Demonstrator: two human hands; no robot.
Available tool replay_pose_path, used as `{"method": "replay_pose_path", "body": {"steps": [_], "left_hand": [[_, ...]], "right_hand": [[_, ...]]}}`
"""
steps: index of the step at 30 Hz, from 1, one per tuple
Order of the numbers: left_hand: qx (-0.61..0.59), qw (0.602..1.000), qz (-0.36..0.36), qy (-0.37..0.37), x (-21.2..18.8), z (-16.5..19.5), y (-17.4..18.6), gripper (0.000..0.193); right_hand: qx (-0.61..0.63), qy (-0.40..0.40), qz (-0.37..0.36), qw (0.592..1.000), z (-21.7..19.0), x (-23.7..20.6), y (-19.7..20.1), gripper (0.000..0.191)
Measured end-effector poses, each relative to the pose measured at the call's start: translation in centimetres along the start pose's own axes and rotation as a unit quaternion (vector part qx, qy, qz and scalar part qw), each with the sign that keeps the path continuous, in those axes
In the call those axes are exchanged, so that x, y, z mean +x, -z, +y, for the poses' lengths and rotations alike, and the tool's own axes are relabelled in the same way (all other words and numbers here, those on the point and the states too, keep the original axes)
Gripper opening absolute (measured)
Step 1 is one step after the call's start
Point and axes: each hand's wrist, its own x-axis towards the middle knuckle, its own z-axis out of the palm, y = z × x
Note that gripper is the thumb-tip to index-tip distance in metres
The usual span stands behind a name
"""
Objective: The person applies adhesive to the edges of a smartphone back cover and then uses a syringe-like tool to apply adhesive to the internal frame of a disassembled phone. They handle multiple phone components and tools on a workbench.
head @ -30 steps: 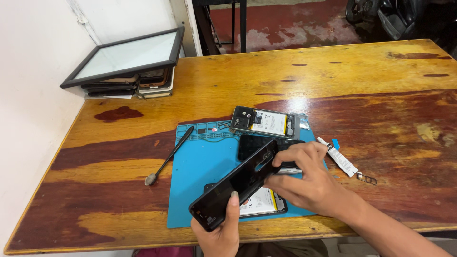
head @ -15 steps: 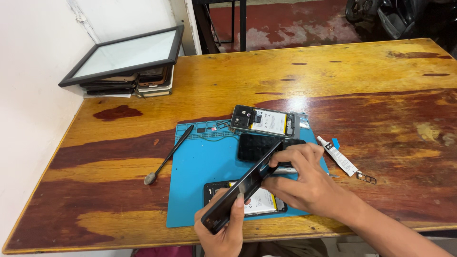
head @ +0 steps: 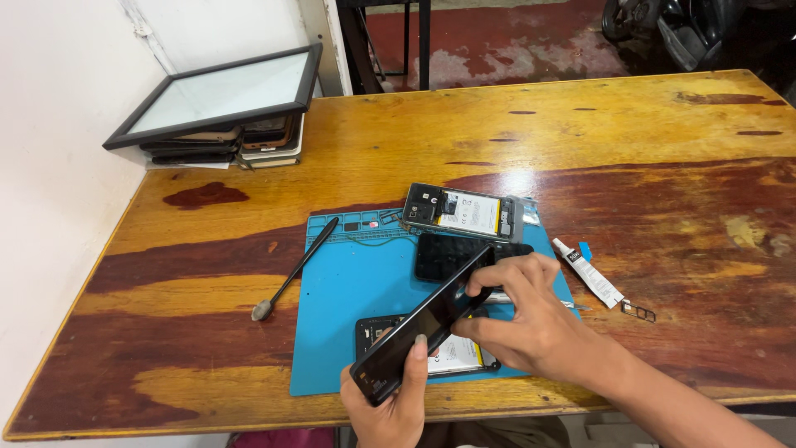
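Framed glass panel point(head: 217, 93) atop stacked phones point(head: 240, 143), far left corner. Black brush point(head: 295, 269) beside blue mat point(head: 348, 299). Mat holds opened phone point(head: 461, 212), dark case point(head: 452, 255), another opened phone point(head: 452, 355). Glue tube point(head: 590, 273) right of mat. Wooden table point(head: 647, 149); red floor beyond. Left hand point(head: 390, 406) grips black phone panel point(head: 423, 323) at its lower end; right hand point(head: 531, 323) pinches its upper edge, above the mat.

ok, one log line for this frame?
left hand: grips black phone panel | right hand: fingers on panel's upper end | below: opened phone, blue mat
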Motion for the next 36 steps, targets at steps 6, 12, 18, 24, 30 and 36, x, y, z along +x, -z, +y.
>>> {"method": "replay_pose_path", "body": {"steps": [6,12,18,24,30,36], "left_hand": [[0.045,0.999,0.007,0.009,0.0,0.0,0.3,0.014],[-0.014,0.999,0.039,0.027,-0.1,-0.3,0.6,0.017],[0.045,0.983,0.171,-0.047,1.4,0.4,4.2,0.043],[0.093,0.963,0.236,-0.086,2.2,2.0,9.0,0.077],[0.240,0.940,0.216,-0.113,2.6,1.5,10.6,0.077],[0.173,0.966,0.181,-0.063,2.6,1.6,9.8,0.099]], "right_hand": [[0.012,-0.005,-0.006,1.000,-0.1,-0.1,-0.1,0.026],[-0.009,0.010,0.005,1.000,0.2,0.2,0.0,0.025],[0.001,0.000,0.010,1.000,0.3,0.5,0.0,0.019],[0.005,-0.008,0.001,1.000,0.3,0.6,-0.1,0.020],[0.000,-0.021,0.008,1.000,0.5,0.7,-0.1,0.023],[-0.009,-0.032,0.013,0.999,0.7,0.8,0.0,0.028]]}}
